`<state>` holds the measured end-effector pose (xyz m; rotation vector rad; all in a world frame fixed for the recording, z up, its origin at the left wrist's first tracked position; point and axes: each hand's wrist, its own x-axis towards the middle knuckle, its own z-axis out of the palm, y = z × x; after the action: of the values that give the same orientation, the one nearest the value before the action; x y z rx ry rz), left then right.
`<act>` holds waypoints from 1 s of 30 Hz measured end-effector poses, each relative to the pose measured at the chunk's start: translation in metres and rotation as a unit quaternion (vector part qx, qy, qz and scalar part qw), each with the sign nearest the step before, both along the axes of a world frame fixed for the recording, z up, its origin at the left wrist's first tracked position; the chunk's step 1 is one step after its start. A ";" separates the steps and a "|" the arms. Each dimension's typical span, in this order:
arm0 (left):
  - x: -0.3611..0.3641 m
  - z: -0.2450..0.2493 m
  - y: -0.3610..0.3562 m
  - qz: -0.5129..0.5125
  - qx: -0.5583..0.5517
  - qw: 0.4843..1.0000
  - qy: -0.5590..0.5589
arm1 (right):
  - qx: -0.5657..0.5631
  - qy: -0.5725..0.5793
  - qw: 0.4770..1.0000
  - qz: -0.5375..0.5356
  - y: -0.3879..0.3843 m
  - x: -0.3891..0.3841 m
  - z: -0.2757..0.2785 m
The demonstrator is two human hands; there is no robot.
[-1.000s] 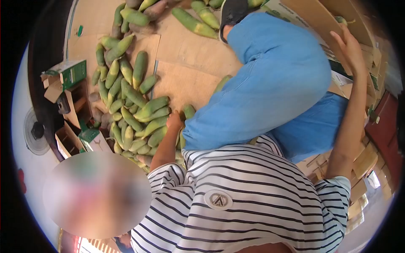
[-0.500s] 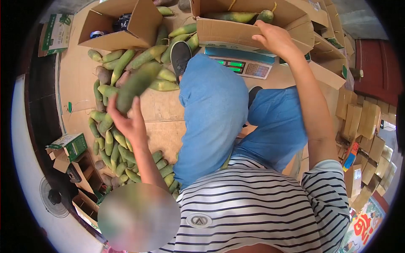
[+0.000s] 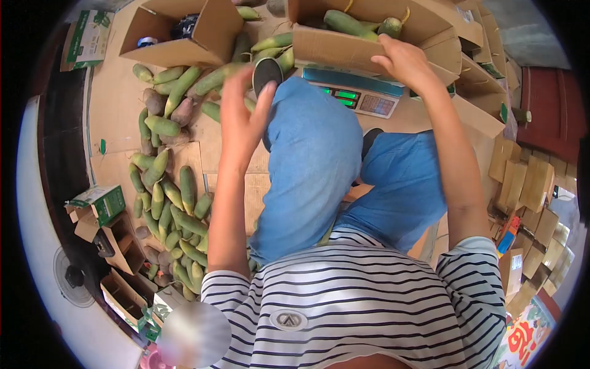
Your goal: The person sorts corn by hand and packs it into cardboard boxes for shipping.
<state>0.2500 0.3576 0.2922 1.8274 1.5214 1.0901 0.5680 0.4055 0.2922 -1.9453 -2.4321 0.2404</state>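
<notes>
While right hand [image 3: 402, 60] curls fingers over cardboard box [image 3: 332, 48] edge, left hand [image 3: 241, 117] raised, fingers spread loose.

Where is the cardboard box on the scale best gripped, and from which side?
Likely by the top edge of its near wall, from the person's side: the cardboard box stands upright on the scale with its flaps open, so that edge is bare, and the right hand clasps it there.

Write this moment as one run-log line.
left hand: raised, open | right hand: gripping rim of cardboard box on scale | green fruits: piled on floor
</notes>
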 end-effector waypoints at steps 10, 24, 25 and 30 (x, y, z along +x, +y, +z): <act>-0.134 -0.202 -0.236 -0.092 -0.531 0.780 0.318 | -0.007 -0.022 1.000 0.012 0.012 0.003 -0.009; -0.290 -0.237 -0.324 0.061 -0.465 0.685 0.558 | -0.046 -0.008 0.999 -0.018 0.011 0.005 -0.010; -0.295 -0.246 -0.323 0.070 -0.473 0.688 0.545 | -0.042 -0.009 0.999 -0.024 0.006 -0.006 -0.005; -0.268 -0.228 -0.309 0.029 -0.449 0.690 0.568 | 0.020 -0.038 0.999 -0.011 0.004 -0.002 -0.009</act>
<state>-0.0183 0.0487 0.0640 1.6093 2.1107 -1.0045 0.5657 0.4095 0.2832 -1.9997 -2.4389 0.1177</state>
